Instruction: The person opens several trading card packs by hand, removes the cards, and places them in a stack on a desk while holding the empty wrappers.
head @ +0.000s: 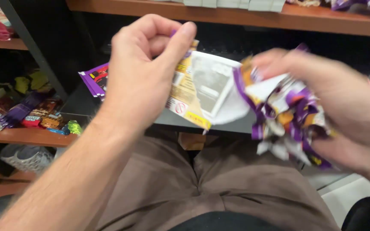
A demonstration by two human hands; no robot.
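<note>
My left hand (140, 75) pinches the top edge of a torn wrapper (202, 90), white inside with yellow and purple print. My right hand (339, 107) is blurred and clutches a crumpled bunch of purple, white and orange wrappers (285, 115). The two hands are held close together above my lap, in front of a dark shelf (219, 126). Another purple packet (95, 79) lies flat on that dark shelf behind my left hand.
A wooden shelf (26, 136) at the left carries several small colourful snack packets (31, 113). Another wooden shelf (305, 19) runs across the top. My brown trousers (193, 188) fill the lower middle. A pale floor (352, 196) shows at lower right.
</note>
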